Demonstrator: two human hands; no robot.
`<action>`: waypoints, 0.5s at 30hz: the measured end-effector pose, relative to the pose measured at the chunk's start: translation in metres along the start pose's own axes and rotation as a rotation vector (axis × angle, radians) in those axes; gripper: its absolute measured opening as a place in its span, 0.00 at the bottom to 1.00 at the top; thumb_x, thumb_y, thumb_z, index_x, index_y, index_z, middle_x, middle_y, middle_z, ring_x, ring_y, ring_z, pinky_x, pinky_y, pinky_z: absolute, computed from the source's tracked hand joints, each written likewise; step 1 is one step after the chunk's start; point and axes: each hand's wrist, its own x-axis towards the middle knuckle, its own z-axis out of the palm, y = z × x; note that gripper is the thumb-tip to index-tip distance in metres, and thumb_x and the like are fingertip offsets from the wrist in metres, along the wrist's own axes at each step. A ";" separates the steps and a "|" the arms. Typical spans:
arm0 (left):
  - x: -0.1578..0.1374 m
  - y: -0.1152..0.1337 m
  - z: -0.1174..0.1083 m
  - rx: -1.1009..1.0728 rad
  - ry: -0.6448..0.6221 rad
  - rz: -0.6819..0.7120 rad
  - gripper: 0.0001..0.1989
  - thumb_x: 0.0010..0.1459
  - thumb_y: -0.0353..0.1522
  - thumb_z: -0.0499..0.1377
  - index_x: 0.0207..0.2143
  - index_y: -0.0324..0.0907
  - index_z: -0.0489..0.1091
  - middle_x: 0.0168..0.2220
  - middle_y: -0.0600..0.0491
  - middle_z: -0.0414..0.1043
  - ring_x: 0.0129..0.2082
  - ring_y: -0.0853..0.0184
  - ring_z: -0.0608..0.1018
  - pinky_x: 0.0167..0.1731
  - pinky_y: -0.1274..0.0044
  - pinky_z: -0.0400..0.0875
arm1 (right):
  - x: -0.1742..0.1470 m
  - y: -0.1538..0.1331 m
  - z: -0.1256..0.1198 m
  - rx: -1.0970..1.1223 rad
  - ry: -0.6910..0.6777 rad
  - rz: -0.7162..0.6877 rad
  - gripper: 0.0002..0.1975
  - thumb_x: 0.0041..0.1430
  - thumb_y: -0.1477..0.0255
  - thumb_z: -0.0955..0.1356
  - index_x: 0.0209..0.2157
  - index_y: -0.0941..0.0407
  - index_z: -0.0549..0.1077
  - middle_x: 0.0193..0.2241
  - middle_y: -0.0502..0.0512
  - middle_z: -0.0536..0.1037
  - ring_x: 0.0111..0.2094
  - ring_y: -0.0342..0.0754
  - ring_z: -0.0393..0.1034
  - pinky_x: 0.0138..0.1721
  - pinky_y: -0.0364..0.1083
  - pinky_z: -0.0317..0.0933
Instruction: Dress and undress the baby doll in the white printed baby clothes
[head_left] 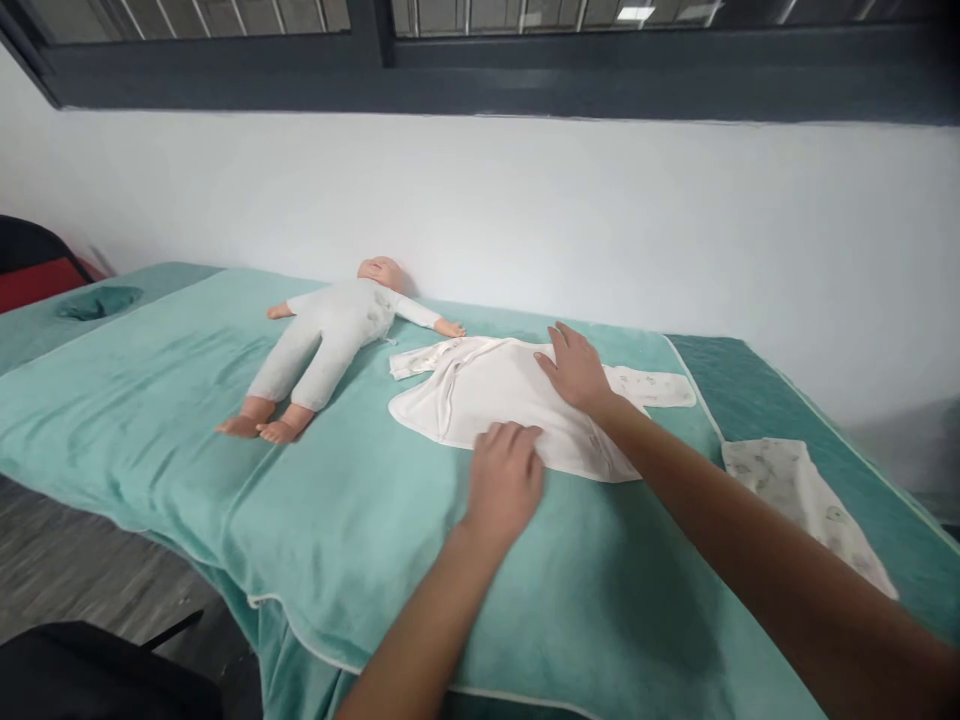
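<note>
A white long-sleeved baby shirt (495, 385) lies spread on the green bed cover, its patterned sleeves out to both sides. My left hand (506, 480) is at its near hem, fingers curled together over the edge. Higher up on the right part of the shirt rests my right hand (576, 372), open, with thumb and fingers spread on the cloth. To the left a baby doll (330, 325) in white clothing lies on its back, arms out and feet toward me. One of its hands is close to the shirt's left sleeve.
A folded patterned white cloth (806, 500) lies at the right on a darker green strip. The green cover (360, 540) hangs over the bed's front edge. Behind is a white wall (525, 220) below a window frame (600, 75). A black object (105, 675) stands at lower left.
</note>
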 end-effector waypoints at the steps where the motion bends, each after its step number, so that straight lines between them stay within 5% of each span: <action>1: -0.004 -0.017 -0.014 0.035 0.041 -0.028 0.13 0.62 0.25 0.52 0.47 0.42 0.71 0.42 0.49 0.75 0.44 0.60 0.73 0.44 0.68 0.67 | 0.000 -0.013 0.004 0.105 0.023 -0.006 0.30 0.67 0.57 0.58 0.63 0.61 0.61 0.65 0.70 0.61 0.66 0.62 0.53 0.65 0.62 0.49; 5: -0.006 -0.083 -0.057 0.241 0.187 -0.390 0.16 0.62 0.32 0.55 0.51 0.38 0.69 0.52 0.41 0.71 0.54 0.51 0.70 0.51 0.61 0.66 | 0.017 -0.065 0.026 0.504 0.027 0.097 0.25 0.66 0.56 0.60 0.58 0.56 0.66 0.59 0.64 0.69 0.60 0.57 0.63 0.62 0.57 0.57; 8: 0.003 -0.113 -0.069 0.357 0.151 -0.624 0.20 0.62 0.40 0.57 0.51 0.37 0.69 0.55 0.38 0.69 0.56 0.45 0.68 0.51 0.56 0.64 | 0.041 -0.087 0.044 0.583 0.024 0.100 0.24 0.65 0.58 0.62 0.57 0.55 0.67 0.59 0.62 0.70 0.61 0.57 0.62 0.62 0.58 0.56; 15: 0.013 -0.116 -0.063 0.145 0.103 -0.579 0.07 0.61 0.34 0.58 0.39 0.41 0.71 0.45 0.46 0.75 0.50 0.53 0.73 0.48 0.61 0.66 | 0.058 -0.076 0.077 0.350 -0.075 -0.052 0.23 0.58 0.77 0.61 0.55 0.55 0.69 0.53 0.61 0.75 0.56 0.60 0.65 0.59 0.60 0.57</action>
